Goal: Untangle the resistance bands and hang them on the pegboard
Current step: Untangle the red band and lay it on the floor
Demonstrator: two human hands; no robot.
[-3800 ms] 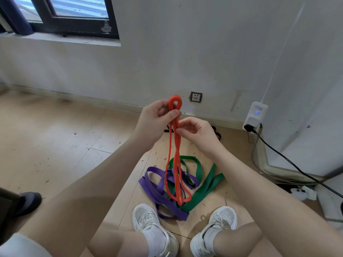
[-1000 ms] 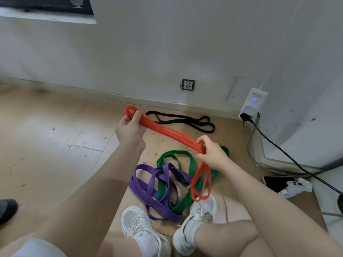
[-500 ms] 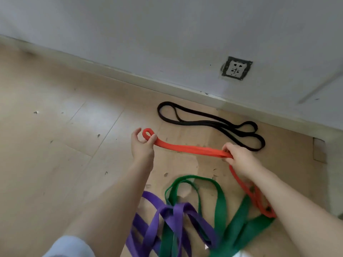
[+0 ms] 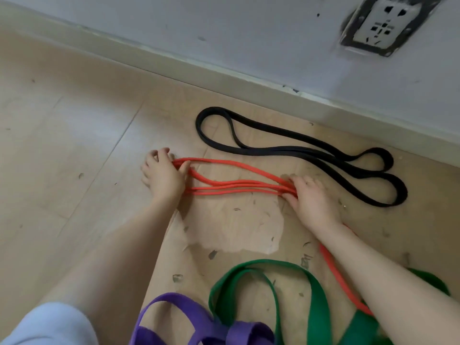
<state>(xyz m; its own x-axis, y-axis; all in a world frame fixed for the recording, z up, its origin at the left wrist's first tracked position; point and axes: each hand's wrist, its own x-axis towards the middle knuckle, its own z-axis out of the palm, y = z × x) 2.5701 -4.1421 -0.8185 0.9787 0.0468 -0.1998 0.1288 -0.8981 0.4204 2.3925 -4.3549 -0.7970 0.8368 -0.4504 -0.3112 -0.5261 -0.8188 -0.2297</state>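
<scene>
A thin red resistance band (image 4: 236,188) lies folded in several strands on the wooden floor, stretched between my hands. My left hand (image 4: 161,178) grips its left looped end, thumb over the strands. My right hand (image 4: 310,199) pinches the strands at the right; the rest of the red band trails back under my right forearm. A black band (image 4: 298,150) lies untangled just beyond, by the wall. A wide green band (image 4: 316,290) and a purple band (image 4: 199,317) lie overlapped at the bottom edge. No pegboard is in view.
A skirting board (image 4: 224,73) runs along the grey wall, which carries a wall socket (image 4: 380,23) at top right. The floor (image 4: 74,145) is light wood with scuffed patches and bits of debris. A pale sleeve (image 4: 47,324) shows at bottom left.
Both hands have lowered the red band from the air down to the floor beside the black band. The camera has tilted down and moved closer to the floor.
</scene>
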